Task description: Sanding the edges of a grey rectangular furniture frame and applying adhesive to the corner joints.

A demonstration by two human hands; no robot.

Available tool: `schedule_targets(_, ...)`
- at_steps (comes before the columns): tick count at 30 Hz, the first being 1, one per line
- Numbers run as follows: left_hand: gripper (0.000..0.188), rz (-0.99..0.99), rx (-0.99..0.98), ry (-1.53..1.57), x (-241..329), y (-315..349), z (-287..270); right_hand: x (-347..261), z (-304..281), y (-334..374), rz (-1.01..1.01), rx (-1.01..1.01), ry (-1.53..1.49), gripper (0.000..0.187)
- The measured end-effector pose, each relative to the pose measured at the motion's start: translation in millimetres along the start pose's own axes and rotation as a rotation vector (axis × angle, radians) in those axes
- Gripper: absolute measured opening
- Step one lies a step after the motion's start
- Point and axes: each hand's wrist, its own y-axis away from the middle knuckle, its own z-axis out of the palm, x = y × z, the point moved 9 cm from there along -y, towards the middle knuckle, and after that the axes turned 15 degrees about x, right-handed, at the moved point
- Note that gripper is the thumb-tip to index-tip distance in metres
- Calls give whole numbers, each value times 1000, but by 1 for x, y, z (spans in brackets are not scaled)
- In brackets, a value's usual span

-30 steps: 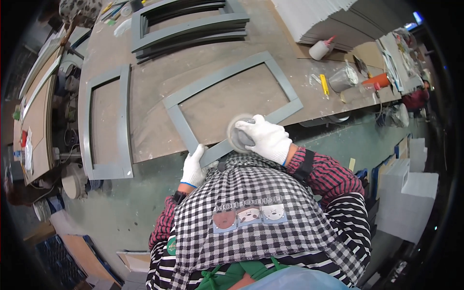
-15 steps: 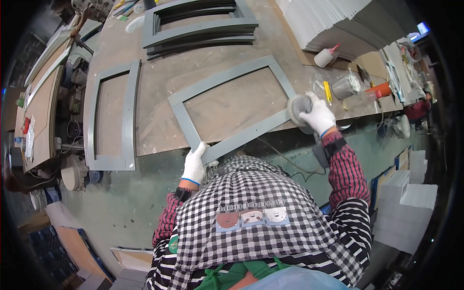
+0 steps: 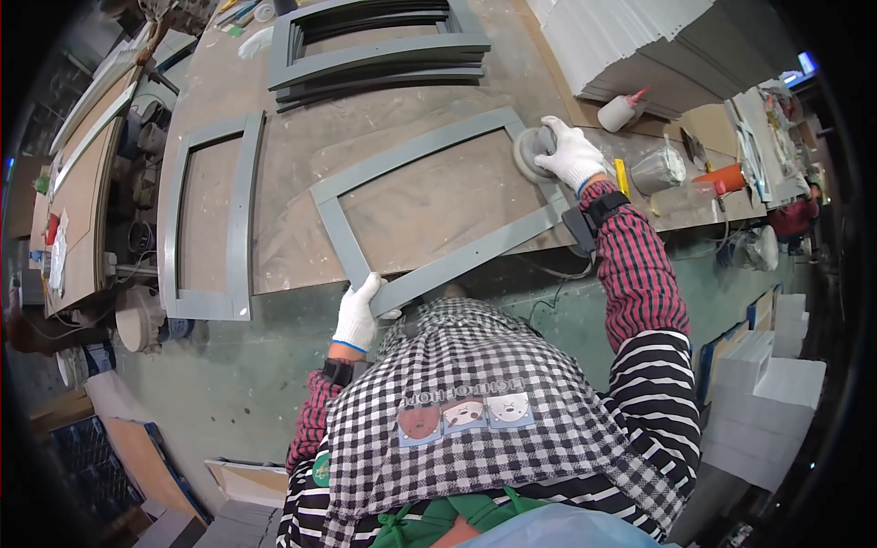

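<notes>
A grey rectangular frame (image 3: 470, 258) lies slantwise on the brown work table (image 3: 429, 192), its near corner jutting past the table's front edge. My gloved left hand (image 3: 357, 315) is closed around that near left corner, thumb on top. In my gloved right hand (image 3: 573, 157) is a round power sander (image 3: 527, 157), resting on the frame's right-hand bar near the far corner. The sander's pad hides part of that bar. Below my right wrist hangs a dark block-shaped part (image 3: 578, 228) with a cord.
A second grey frame (image 3: 240, 228) lies at the table's left. Several stacked frames (image 3: 384, 57) stand at the back. On the right are a white stack (image 3: 630, 46), a red-tipped bottle (image 3: 618, 112), a yellow cutter (image 3: 621, 176) and an orange cylinder (image 3: 722, 178).
My right hand has moved the sander away from me, up the frame's right-hand bar from the near right corner. The frame and my left hand have shifted slightly left.
</notes>
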Motion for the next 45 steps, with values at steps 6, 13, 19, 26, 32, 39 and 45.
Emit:
schedule_targets(6,26,25,56,90,-6,-2,-2,38,-3,54,2,-73,33,77)
schedule_targets(13,23,8,30,113,-3,3,-2,75,-18,127,100,-133,132,78)
schedule_targets(19,24,-17,35,68,-4,1,-10,67,-16,114,72,-130,123,78)
schedule_targets(26,32,41,44,-99,15,12,10,18,-32,40,-84,81,-82,67)
schedule_targets(32,37,60,44,-74,-2,-1,-17,5,-3,27,-86,63,-108,63)
schedule_targets(39,43,-83,-66,25,-14,-31,-15,-11,-15,121,-53,-98,-137,69)
schedule_targets(45,52,-6,-67,-67,2,-7,-9,-120,4,169,-494,-143,-216,67)
